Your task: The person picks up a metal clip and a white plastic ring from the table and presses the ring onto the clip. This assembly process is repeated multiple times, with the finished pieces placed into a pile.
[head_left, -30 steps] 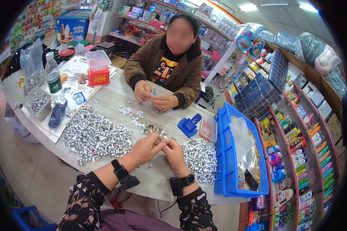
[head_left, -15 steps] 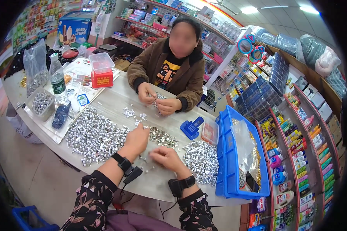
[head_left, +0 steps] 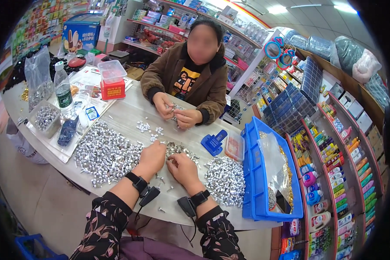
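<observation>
My left hand [head_left: 153, 157] is closed, its fingertips turned away and hidden; anything in them is too small to name. Close beside it, my right hand [head_left: 183, 168] has its fingers curled together at the near edge of a small heap of shiny metal pieces [head_left: 184, 150]. What that hand pinches cannot be made out. A large pile of small silver metal parts [head_left: 106, 154] spreads left of my left hand. Another pile of silver-white parts [head_left: 224, 181] lies right of my right hand. A few loose pieces [head_left: 161, 209] rest on the table near my wrists.
Across the table [head_left: 132, 108] a person [head_left: 190, 82] handles small parts with both hands. At right stands a blue crate [head_left: 252, 173], beside a blue plastic piece [head_left: 213, 142] and a clear container [head_left: 235, 146]. A bottle [head_left: 63, 93], parts tub [head_left: 45, 116] and red box [head_left: 112, 89] stand left.
My right hand has moved forward and left, closer to my left hand and the middle heap, with its fingers now curled. Loose pieces now show near my wrists.
</observation>
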Motion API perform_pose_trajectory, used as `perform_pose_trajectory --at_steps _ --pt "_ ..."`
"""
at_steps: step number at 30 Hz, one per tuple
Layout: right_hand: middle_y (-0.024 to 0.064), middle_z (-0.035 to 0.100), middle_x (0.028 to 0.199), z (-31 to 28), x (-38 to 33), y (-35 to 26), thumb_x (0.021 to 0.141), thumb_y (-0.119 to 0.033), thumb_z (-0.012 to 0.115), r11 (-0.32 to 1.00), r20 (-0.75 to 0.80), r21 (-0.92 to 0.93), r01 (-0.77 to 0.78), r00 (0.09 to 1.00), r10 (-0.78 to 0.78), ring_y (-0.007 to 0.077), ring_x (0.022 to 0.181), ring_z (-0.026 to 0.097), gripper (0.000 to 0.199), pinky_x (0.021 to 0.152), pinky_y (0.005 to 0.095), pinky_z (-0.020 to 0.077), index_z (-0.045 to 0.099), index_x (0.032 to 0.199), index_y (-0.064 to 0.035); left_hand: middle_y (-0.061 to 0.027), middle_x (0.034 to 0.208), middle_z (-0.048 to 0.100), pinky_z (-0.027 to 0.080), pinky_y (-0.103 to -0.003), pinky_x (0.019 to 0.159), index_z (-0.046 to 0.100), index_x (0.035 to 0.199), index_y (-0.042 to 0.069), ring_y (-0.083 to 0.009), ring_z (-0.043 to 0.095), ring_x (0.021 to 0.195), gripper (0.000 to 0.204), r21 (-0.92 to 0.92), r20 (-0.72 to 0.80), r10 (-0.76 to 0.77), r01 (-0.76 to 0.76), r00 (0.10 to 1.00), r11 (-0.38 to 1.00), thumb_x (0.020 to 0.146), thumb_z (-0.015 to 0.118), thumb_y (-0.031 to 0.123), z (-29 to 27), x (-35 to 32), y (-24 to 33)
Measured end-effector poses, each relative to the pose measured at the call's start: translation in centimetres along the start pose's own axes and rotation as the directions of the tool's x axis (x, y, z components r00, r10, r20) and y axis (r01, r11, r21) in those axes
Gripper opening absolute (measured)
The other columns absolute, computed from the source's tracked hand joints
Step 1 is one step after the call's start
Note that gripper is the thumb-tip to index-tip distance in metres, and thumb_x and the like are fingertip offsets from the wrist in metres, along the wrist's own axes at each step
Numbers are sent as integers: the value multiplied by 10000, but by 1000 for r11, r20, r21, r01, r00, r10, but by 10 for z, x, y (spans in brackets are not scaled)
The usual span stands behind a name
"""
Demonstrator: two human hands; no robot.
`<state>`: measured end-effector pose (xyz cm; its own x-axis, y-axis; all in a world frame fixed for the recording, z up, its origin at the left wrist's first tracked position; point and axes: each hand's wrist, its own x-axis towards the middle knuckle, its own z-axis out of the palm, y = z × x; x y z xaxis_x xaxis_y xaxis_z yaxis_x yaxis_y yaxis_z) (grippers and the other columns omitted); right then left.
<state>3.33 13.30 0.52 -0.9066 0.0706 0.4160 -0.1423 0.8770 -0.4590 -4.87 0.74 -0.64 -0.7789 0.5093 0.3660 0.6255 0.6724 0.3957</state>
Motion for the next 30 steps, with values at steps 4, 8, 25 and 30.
perform_pose_trajectory --at_steps 4,8,25,30 --pt "93 582 802 -1 1 -1 773 -194 616 998 -37 -33 59 997 -60 289 734 584 122 627 380 475 620 844 -94 -156 824 584 503 -404 630 556 808 37 -314 617 749 99 -26 -64 6 -8 998 1000 789 538 132 0 0 3" --pt "102 585 787 -1 -1 3 782 -203 608 996 -51 -30 81 995 -83 292 732 585 115 624 384 474 625 819 -95 -177 767 592 493 -397 610 549 828 24 -312 609 705 142 -168 -146 12 -37 989 985 821 537 165 -12 0 13" --pt "89 636 730 -17 0 17 780 -211 652 972 61 153 -179 983 172 186 619 600 153 561 308 466 645 833 -68 -14 810 592 442 -179 573 555 977 57 -66 546 682 123 -901 433 -115 425 894 -84 887 540 140 -9 6 8" --pt "45 646 692 -14 -5 24 776 -167 666 909 76 350 -228 974 215 65 561 564 146 526 228 447 639 822 -31 -27 810 585 453 -188 578 542 978 47 -74 543 678 124 -894 449 -126 444 885 -63 887 538 132 -12 6 10"
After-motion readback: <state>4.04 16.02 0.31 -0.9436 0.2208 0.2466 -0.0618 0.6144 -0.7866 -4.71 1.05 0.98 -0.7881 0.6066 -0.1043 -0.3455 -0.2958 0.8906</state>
